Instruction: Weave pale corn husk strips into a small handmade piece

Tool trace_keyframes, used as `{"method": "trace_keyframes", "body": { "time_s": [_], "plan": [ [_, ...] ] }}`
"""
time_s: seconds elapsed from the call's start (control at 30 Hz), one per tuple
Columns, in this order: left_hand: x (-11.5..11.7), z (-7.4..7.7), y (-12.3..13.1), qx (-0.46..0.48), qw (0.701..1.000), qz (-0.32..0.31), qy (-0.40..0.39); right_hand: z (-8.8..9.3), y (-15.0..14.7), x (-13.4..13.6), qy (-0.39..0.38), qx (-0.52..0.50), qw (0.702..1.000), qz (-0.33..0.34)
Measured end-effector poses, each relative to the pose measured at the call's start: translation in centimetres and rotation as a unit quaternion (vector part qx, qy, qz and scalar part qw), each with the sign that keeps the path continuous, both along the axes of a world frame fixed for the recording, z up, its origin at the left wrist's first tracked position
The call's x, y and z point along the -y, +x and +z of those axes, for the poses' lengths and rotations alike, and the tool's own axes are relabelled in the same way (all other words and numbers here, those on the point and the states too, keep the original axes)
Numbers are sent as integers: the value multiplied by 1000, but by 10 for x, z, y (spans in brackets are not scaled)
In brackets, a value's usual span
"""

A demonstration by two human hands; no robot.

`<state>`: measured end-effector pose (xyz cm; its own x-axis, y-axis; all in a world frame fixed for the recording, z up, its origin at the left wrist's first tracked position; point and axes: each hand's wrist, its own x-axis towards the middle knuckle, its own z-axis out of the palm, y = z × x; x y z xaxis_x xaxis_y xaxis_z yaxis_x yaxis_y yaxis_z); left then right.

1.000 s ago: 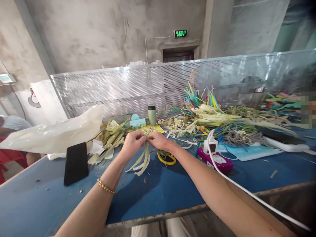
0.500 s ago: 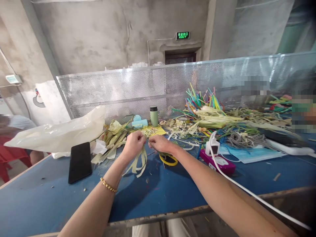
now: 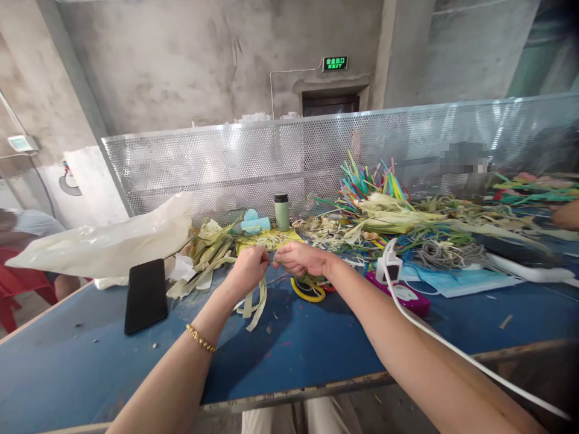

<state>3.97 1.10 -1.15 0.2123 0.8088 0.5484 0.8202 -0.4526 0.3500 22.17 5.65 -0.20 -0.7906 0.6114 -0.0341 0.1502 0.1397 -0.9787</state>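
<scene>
My left hand is closed, fingers curled, over the blue table. Pale corn husk strips hang down from it towards the tabletop. Close beside it on the right, my right hand is pinched at the fingertips; whatever lies between them is too small to make out. The two hands' fingertips nearly meet. Beneath the right hand lies a yellow loop, partly covered by greenish scraps. Behind both hands, husk shreds lie on a yellow sheet, near a green bottle.
A black phone and a plastic bag lie left, beside a husk pile. On the right are a purple power strip with a white cable, a blue face mask, husks and coloured stems. A perforated metal screen stands behind.
My right hand has turned slightly and its fingers have loosened and extended a little. The husk strips under my left hand have shifted slightly. A co-worker's arm at far right has moved.
</scene>
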Motion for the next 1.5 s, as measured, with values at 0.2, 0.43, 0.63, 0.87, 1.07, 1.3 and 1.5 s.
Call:
{"method": "trace_keyframes", "body": {
  "time_s": [0.2,0.43,0.63,0.87,1.07,1.3,1.5],
  "plan": [
    [1,3,-4,42,998,-27,-27,-6,6,-15,172,29,974,-144],
    [-5,-2,-6,161,983,-61,-59,-8,-4,-20,407,136,870,-241],
    [-11,-8,-6,230,970,-50,-51,2,-21,5,326,13,919,-219],
    [-17,-12,-7,270,961,-56,-30,-13,-34,4,194,-65,960,-191],
    [-14,-6,-7,353,932,-61,-52,-13,-37,6,241,-66,941,-228],
    [-8,-3,-2,377,918,-86,-90,-10,-38,10,353,-8,885,-302],
    [-7,-4,-1,376,919,-98,-67,-12,-39,7,357,-3,876,-325]
  ]
}}
